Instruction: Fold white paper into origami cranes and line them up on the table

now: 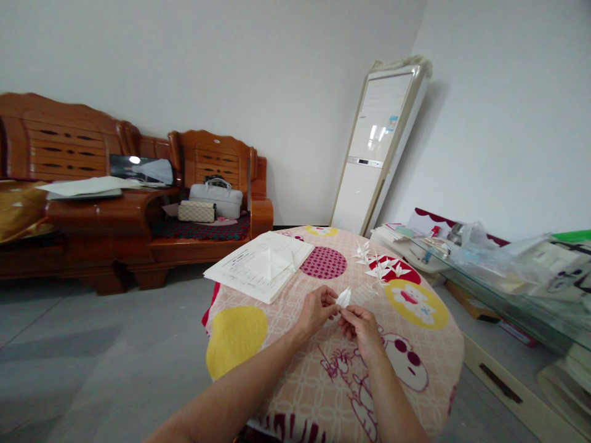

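Note:
Both hands meet over a round table covered with a pink patterned cloth (286,381). My left hand (317,309) and my right hand (362,329) pinch a small folded piece of white paper (344,298) between their fingertips, a little above the cloth. Several finished white paper cranes (381,263) lie on the cloth just beyond the hands. A stack of white paper sheets (261,263) rests at the table's far left edge.
A wooden sofa (138,203) with a white handbag (217,199) and a quilted purse stands at the left wall. A tall white air conditioner (376,147) leans in the corner. A glass shelf (508,271) with bags and papers runs along the right.

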`<state>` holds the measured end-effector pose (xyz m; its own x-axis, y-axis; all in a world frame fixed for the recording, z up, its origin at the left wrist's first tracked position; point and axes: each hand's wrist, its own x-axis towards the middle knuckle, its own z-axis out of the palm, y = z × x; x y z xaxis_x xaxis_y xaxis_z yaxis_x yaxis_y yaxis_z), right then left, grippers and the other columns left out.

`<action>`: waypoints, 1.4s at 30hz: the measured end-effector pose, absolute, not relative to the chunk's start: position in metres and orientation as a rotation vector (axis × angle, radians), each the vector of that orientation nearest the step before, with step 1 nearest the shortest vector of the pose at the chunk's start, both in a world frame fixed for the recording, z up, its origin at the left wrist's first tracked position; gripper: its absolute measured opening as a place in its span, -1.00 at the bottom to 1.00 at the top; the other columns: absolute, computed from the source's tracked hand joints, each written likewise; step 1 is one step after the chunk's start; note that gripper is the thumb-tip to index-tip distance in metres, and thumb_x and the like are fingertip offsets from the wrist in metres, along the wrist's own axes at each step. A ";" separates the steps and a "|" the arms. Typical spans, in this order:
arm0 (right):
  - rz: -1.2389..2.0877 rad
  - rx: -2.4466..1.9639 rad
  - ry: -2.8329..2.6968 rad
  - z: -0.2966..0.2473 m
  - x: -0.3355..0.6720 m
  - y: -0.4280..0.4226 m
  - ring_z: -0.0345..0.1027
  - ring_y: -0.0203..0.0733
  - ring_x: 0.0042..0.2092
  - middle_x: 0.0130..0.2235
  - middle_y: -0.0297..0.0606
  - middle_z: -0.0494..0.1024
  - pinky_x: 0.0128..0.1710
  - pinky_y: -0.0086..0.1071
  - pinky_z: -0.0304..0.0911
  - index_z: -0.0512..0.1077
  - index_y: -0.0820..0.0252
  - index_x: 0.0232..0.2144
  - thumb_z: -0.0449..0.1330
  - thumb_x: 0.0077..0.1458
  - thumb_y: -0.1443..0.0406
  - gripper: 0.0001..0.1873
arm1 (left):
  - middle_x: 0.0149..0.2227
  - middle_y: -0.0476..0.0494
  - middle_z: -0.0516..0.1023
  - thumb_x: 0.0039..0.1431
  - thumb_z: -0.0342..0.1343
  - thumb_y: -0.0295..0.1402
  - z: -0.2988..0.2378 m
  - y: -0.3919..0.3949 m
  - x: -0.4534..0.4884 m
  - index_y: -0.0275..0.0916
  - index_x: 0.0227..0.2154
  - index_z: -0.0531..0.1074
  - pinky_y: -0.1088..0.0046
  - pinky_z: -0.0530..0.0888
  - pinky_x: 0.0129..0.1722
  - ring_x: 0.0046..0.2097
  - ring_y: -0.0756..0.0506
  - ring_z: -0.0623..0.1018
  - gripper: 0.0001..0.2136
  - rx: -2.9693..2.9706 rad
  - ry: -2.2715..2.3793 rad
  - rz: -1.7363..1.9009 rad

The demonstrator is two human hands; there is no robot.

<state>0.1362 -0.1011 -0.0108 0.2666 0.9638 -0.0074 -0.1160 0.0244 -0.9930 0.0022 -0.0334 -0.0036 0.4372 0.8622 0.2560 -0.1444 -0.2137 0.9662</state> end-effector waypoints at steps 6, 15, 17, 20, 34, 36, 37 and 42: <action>1.045 -1.234 -0.914 -0.010 0.135 -0.101 0.25 -0.36 -0.65 -0.60 -0.33 0.48 -0.74 -0.53 -0.05 0.44 0.24 -0.58 0.32 -0.16 0.10 -0.69 | -0.45 0.00 0.50 0.01 0.13 -0.44 -0.009 -0.037 0.004 -0.27 -0.31 0.36 0.56 0.36 -0.44 -0.43 0.02 0.48 -0.85 1.747 0.717 1.123; 1.042 -1.221 -0.911 -0.009 0.135 -0.101 0.26 -0.36 -0.66 -0.59 -0.32 0.48 -0.74 -0.52 -0.03 0.45 0.25 -0.55 0.31 -0.16 0.10 -0.69 | -0.48 0.01 0.47 0.02 0.13 -0.42 -0.002 -0.042 0.001 -0.28 -0.37 0.41 0.55 0.31 -0.42 -0.43 0.02 0.43 -0.91 1.967 0.844 1.147; 1.035 -1.226 -0.915 -0.009 0.135 -0.101 0.26 -0.35 -0.66 -0.60 -0.33 0.48 -0.74 -0.52 -0.03 0.45 0.24 -0.56 0.31 -0.17 0.10 -0.69 | -0.49 0.01 0.47 0.04 0.14 -0.39 -0.001 -0.042 0.001 -0.29 -0.38 0.43 0.55 0.30 -0.43 -0.44 0.03 0.42 -0.91 2.005 0.837 1.139; 1.014 -1.243 -0.924 -0.009 0.134 -0.101 0.26 -0.34 -0.66 -0.60 -0.33 0.47 -0.74 -0.51 -0.04 0.44 0.24 -0.58 0.31 -0.17 0.09 -0.69 | -0.47 -0.03 0.49 0.07 0.12 -0.37 -0.001 -0.043 0.001 -0.29 -0.42 0.45 0.54 0.32 -0.40 -0.43 0.02 0.44 -0.91 2.021 0.835 1.147; 0.839 -1.329 -0.978 -0.014 0.132 -0.098 0.30 -0.25 -0.62 -0.58 -0.28 0.50 -0.73 -0.47 0.00 0.50 0.23 -0.48 0.28 -0.12 0.05 -0.67 | -0.56 0.00 0.43 -0.07 0.12 -0.41 -0.001 -0.032 -0.001 -0.32 -0.56 0.44 0.55 0.26 -0.47 -0.48 0.03 0.38 -0.92 1.797 0.889 1.066; 0.819 -1.330 -0.983 -0.014 0.132 -0.099 0.30 -0.25 -0.63 -0.58 -0.27 0.50 -0.72 -0.46 0.01 0.51 0.24 -0.49 0.28 -0.12 0.05 -0.66 | -0.58 0.02 0.42 -0.08 0.11 -0.41 -0.002 -0.032 -0.001 -0.32 -0.57 0.43 0.55 0.23 -0.49 -0.49 0.04 0.36 -0.92 1.788 0.909 1.043; 0.810 -1.331 -0.991 -0.013 0.132 -0.099 0.29 -0.25 -0.63 -0.59 -0.27 0.50 -0.72 -0.46 0.02 0.52 0.24 -0.50 0.28 -0.12 0.05 -0.66 | -0.59 0.02 0.41 -0.09 0.10 -0.41 -0.002 -0.032 -0.001 -0.32 -0.58 0.42 0.55 0.22 -0.49 -0.50 0.04 0.35 -0.92 1.795 0.922 1.037; 0.745 -1.377 -1.079 -0.013 0.132 -0.100 0.22 -0.28 -0.66 -0.61 -0.28 0.50 -0.70 -0.43 0.04 0.55 0.25 -0.52 0.28 -0.10 0.06 -0.67 | -0.61 0.03 0.38 -0.10 0.09 -0.41 0.000 -0.034 -0.002 -0.32 -0.63 0.39 0.54 0.19 -0.50 -0.51 0.04 0.33 -0.90 1.842 0.976 1.043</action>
